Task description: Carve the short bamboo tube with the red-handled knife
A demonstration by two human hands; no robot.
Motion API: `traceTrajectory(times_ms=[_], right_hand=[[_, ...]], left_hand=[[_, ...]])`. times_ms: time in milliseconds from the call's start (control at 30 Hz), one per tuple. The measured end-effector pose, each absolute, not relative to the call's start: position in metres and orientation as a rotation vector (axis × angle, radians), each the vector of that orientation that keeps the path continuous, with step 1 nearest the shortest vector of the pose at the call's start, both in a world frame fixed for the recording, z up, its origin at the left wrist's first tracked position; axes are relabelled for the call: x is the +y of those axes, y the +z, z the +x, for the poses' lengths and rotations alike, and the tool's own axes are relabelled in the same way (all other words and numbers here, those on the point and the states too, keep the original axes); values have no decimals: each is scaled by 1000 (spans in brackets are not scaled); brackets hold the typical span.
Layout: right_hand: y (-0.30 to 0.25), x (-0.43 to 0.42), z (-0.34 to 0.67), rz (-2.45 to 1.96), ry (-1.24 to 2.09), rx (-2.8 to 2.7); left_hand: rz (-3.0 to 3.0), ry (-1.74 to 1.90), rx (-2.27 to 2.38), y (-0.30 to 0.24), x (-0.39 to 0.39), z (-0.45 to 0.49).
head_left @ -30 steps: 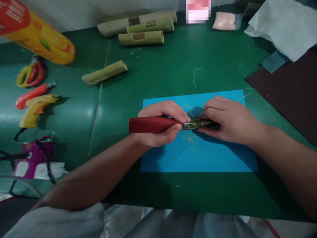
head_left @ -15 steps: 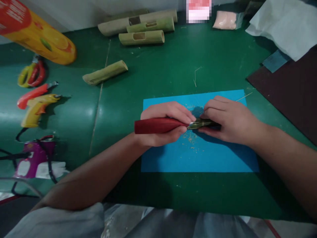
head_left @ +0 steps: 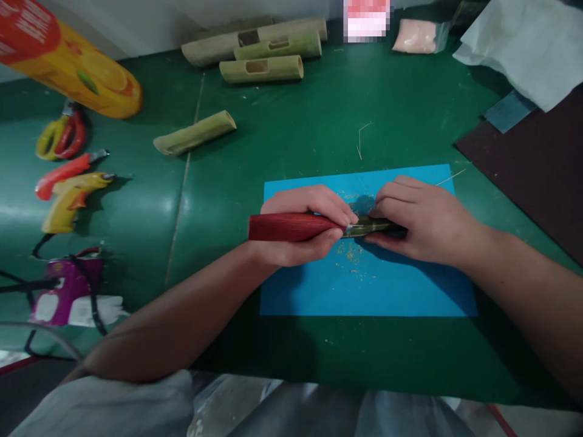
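Observation:
My left hand [head_left: 314,206] is closed around a carving knife [head_left: 291,227] with a thick red handle. Only a little of its metal blade shows at my fingertips. The knife's tip end meets a thin dark green piece of bamboo [head_left: 371,226]. Gripping that piece from the other side is my right hand [head_left: 419,212], whose palm hides the far end. Both hands are over a blue sheet [head_left: 310,297], where small pale shavings [head_left: 351,258] lie scattered beneath the work.
Cut bamboo tubes [head_left: 262,70] lie at the back, and one slanted tube [head_left: 195,133] is nearer. Scissors [head_left: 61,136], an orange-handled tool [head_left: 64,176], a yellow glue gun [head_left: 73,200] and an orange bottle [head_left: 95,79] are at left. White paper [head_left: 523,54] and a dark sheet [head_left: 532,170] lie right.
The red knife handle has tilted slightly upward in my left hand, its butt end a little higher. My right hand keeps its place on the bamboo.

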State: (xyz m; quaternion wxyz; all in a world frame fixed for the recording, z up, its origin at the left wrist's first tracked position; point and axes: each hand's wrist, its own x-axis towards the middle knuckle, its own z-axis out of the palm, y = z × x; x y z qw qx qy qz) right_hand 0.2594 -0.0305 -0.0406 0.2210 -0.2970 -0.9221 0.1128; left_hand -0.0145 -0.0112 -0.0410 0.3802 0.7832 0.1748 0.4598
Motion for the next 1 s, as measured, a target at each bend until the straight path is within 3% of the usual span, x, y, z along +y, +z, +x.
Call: traceTrajectory(times_ms=[333,700,1000], right_hand=[[-42,-30,260,-792,299,-2556],[-42,-30,260,-765,267,-2547],[-42,-31,258,-766,257,-2551]], left_hand=[[1951,1297,427,-36,-14,-13],[2052,1152,444,-34,-15,-12],[1958,1345,455,-38,-13,-12]])
